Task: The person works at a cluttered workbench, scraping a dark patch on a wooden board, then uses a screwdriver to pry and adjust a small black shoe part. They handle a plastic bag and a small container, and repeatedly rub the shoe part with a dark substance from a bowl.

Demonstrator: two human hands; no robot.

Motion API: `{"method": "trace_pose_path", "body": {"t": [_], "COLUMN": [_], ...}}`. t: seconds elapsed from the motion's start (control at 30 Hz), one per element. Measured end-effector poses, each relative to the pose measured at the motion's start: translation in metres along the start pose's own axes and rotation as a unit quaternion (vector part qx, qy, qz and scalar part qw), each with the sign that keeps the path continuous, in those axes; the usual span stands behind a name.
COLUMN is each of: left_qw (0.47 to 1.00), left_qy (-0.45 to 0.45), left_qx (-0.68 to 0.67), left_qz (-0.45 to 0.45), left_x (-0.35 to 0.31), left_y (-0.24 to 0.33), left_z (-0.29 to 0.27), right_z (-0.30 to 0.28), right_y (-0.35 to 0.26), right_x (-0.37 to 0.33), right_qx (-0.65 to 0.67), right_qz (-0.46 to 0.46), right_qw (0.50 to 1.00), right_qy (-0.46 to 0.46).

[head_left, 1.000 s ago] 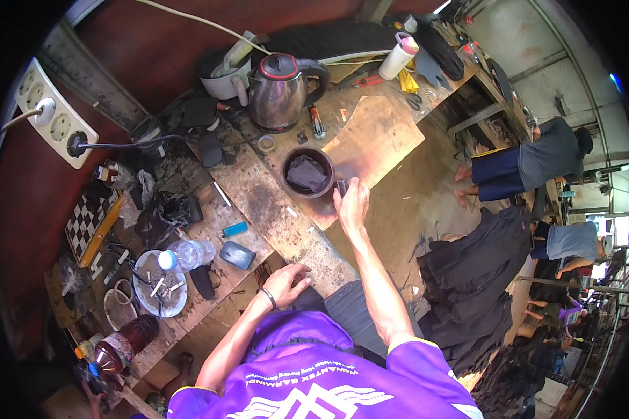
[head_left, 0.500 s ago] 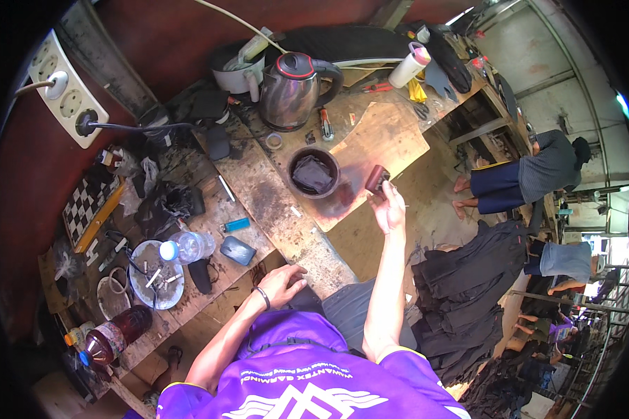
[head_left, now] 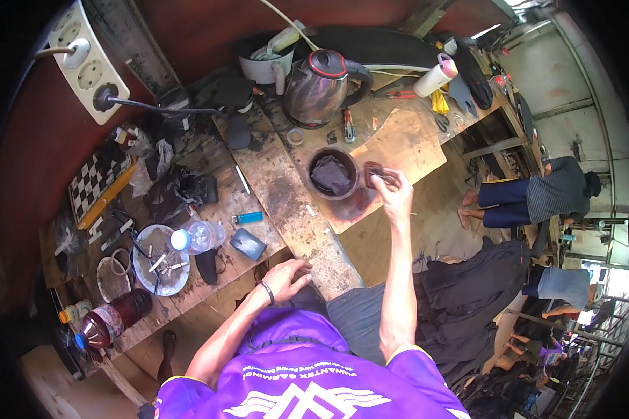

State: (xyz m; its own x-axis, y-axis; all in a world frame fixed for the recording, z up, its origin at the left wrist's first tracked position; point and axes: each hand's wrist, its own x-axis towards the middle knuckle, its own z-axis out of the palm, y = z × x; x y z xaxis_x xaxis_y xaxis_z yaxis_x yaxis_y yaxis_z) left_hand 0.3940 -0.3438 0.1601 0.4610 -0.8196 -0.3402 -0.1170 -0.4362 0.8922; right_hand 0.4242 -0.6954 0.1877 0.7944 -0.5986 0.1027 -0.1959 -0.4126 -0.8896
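Observation:
My right hand (head_left: 394, 195) grips a small dark red-brown block (head_left: 373, 174) between thumb and fingers, just right of a round dark bowl (head_left: 314, 183). Inside the bowl lies a wrinkled black material (head_left: 332, 174). Below the block, a thin wooden board (head_left: 402, 143) carries a dark reddish stain. My left hand (head_left: 286, 279), with a dark band at its wrist, lies at the near table edge, its fingers loosely bent with nothing visible in them.
An electric kettle (head_left: 317, 89) and a cutter knife (head_left: 349, 126) stand beyond the bowl. On the left are a clear bottle (head_left: 204, 238), a plate with cigarette butts (head_left: 144, 274) and a blue lighter (head_left: 248, 218). Dark garments (head_left: 461, 293) pile up at right; other people work farther off.
My right hand has brought the block closer to the bowl, turning it flatter over the stained board. My left hand stays at the table edge, while the whole view has shifted slightly.

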Motion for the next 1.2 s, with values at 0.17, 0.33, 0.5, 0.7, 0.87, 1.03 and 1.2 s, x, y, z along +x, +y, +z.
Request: {"method": "trace_pose_path", "body": {"t": [0.17,0.33,0.5,0.7,0.87,1.03,1.2], "left_qw": [1.0,0.999,0.999,0.999,0.999,0.999,0.999], "left_qy": [-0.014,0.028,0.038,0.026,0.025,0.027,0.01], "left_qx": [-0.007,-0.004,-0.006,0.007,-0.002,0.011,0.026], "left_qz": [0.004,0.019,0.025,0.023,0.028,0.032,0.046], "left_x": [0.001,-0.001,-0.002,-0.004,-0.002,-0.002,-0.001], "left_y": [-0.001,-0.002,-0.005,-0.004,-0.004,-0.005,-0.004], "left_z": [-0.001,-0.003,-0.007,-0.006,-0.004,0.0,0.003], "right_z": [0.057,0.078,0.079,0.083,0.082,0.084,0.054], "right_y": [-0.026,-0.031,-0.031,-0.036,-0.037,-0.033,-0.049], "right_x": [0.005,0.004,0.005,0.008,0.01,0.012,0.028], "right_qx": [-0.348,-0.406,-0.427,-0.438,-0.439,-0.441,-0.329], "right_qz": [-0.192,-0.197,-0.195,-0.193,-0.187,-0.178,-0.143], "right_qw": [0.914,0.879,0.865,0.858,0.858,0.857,0.925], "right_qy": [-0.079,-0.155,-0.175,-0.187,-0.189,-0.198,-0.125]}}
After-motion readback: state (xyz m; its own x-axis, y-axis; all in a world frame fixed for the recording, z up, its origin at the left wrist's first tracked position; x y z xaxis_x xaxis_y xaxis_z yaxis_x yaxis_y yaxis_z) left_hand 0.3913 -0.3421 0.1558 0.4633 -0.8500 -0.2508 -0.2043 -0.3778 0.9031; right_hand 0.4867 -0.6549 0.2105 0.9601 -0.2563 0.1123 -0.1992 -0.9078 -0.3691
